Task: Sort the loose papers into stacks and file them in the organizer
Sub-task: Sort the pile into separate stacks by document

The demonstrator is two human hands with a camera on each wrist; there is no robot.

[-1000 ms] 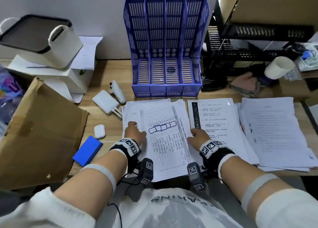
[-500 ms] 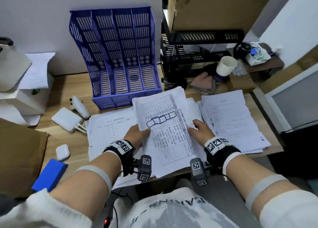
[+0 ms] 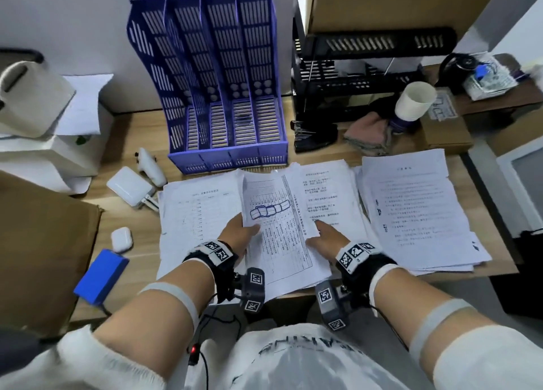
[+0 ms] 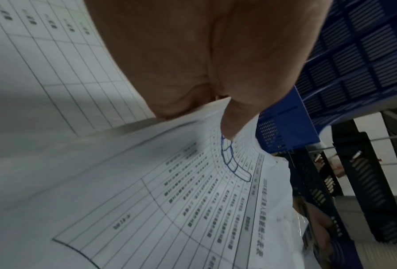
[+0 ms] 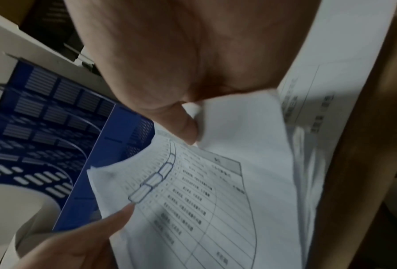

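Note:
Both hands hold a stack of printed table sheets (image 3: 279,236) with blue pen boxes drawn on the top page, lifted and bowed over the desk's near edge. My left hand (image 3: 239,232) pinches its left edge, thumb on top (image 4: 229,123). My right hand (image 3: 324,236) pinches the right edge, thumb on top (image 5: 183,127). The same sheets (image 4: 170,200) (image 5: 193,209) fill both wrist views. A pile with a faint table (image 3: 199,213) lies at the left, another text pile (image 3: 417,210) at the right. The blue four-slot organizer (image 3: 223,101) stands empty behind.
A black mesh rack (image 3: 367,75), a paper cup (image 3: 414,101) and a folded cloth (image 3: 367,133) stand back right. A white charger (image 3: 129,188), an earbud case (image 3: 122,238) and a blue block (image 3: 100,275) lie left, beside a cardboard box (image 3: 44,242).
The table stack, flat on the desk a second ago, is now lifted off the left pile by both hands and shifted right; its sides are squeezed in, bowing it. My view swung right.

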